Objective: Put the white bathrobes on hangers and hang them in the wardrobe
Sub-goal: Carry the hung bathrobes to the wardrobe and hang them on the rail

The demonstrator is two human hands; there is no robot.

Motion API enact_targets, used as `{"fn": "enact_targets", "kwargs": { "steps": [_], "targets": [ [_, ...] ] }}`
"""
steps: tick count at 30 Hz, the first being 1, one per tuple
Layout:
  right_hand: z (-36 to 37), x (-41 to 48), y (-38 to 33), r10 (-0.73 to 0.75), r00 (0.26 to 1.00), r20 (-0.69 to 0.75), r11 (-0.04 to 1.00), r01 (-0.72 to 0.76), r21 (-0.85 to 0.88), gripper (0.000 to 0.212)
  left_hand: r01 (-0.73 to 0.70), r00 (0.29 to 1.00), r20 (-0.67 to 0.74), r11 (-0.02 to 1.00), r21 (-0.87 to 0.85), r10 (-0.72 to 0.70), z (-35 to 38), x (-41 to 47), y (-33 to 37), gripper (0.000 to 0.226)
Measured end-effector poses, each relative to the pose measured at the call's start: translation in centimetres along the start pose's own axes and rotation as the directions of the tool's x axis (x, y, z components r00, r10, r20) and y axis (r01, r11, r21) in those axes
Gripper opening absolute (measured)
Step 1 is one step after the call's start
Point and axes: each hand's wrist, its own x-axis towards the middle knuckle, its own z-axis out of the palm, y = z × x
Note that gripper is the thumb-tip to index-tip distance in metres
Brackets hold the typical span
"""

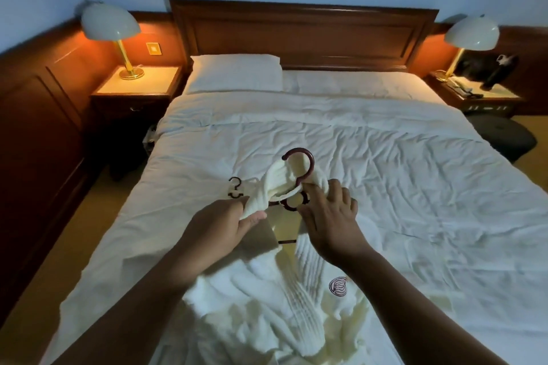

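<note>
Robe (267, 299) bunched at lower centre on bed (385, 172); our left hand (219, 225) pinches its collar while our right hand (329, 216) steadies the hanger (300, 150) neck, grip unclear, apparently seating the shoulders. Spare hanger (235, 194) lies beyond, left.

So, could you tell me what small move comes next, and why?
Probably tug the bathrobe down with the left hand so it settles on the hanger: fabric is bunched around its hook while the right hand pinches its neck.
</note>
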Motion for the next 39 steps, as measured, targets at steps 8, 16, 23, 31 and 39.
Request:
{"fn": "enact_targets", "kwargs": {
  "steps": [8, 16, 23, 31, 39],
  "targets": [
    [-5.3, -2.7, 2.0, -0.434, 0.901, 0.021, 0.783, 0.365, 0.504, 0.039, 0.162, 0.958, -0.235, 0.986, -0.024, -0.164, -3.1, -4.1, 2.7, 0.052],
    [-10.8, 0.8, 2.8, -0.593, 0.796, 0.118, 0.780, 0.532, 0.329, 0.045, 0.258, 0.892, -0.386, 0.966, 0.009, -0.235, -8.4, -11.0, 13.7, 0.072],
    [-16.1, 2.2, -8.5, -0.825, 0.562, -0.053, 0.499, 0.770, 0.398, 0.062, 0.570, 0.784, -0.446, 0.786, 0.240, -0.433, -17.9, -18.8, 18.7, 0.059],
    [-22.9, -0.5, -26.0, -0.916, 0.272, -0.296, 0.112, 0.879, 0.463, 0.048, 0.751, 0.597, -0.740, 0.540, 0.380, -0.310, -31.3, -30.8, 23.0, 0.080],
    [-21.3, -8.4, -39.4, -0.948, 0.020, -0.317, -0.129, 0.888, 0.442, 0.036, 0.922, 0.386, -0.773, 0.226, 0.313, -0.504, -36.6, -44.2, 24.6, 0.048]
  ]
}}
